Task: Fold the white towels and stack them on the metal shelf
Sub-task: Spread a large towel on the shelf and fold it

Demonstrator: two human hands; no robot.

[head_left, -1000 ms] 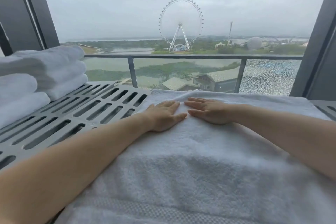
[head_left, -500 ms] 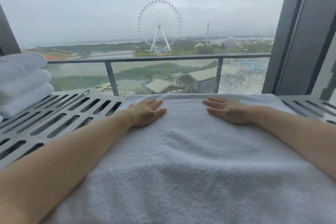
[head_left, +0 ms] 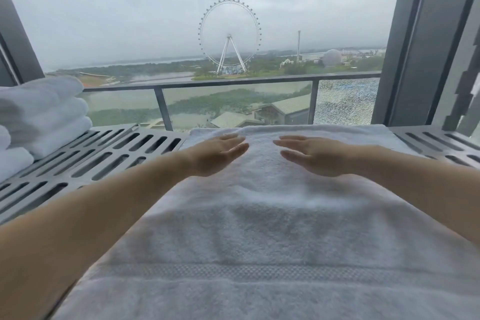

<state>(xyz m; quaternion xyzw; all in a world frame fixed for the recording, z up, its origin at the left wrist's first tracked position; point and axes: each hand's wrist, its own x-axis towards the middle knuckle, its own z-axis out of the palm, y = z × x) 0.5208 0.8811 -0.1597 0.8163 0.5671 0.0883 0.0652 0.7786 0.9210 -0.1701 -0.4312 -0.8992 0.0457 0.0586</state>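
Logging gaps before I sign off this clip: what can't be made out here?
Head view:
- spread towel: near end cut off by the bottom edge.
- folded towels: cut by the left edge, count unclear.
- left hand, right hand: blurred; contact with the towel uncertain.
- metal shelf: partly hidden under the towel.

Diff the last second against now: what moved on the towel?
The left hand and right hand slid apart across the white towel, then came back toward its middle. They are now flat and palm down near its far edge, with a gap between the fingertips. Nothing was gripped or let go. The towel stays spread on the metal shelf, and the folded towel stack stays at the left.
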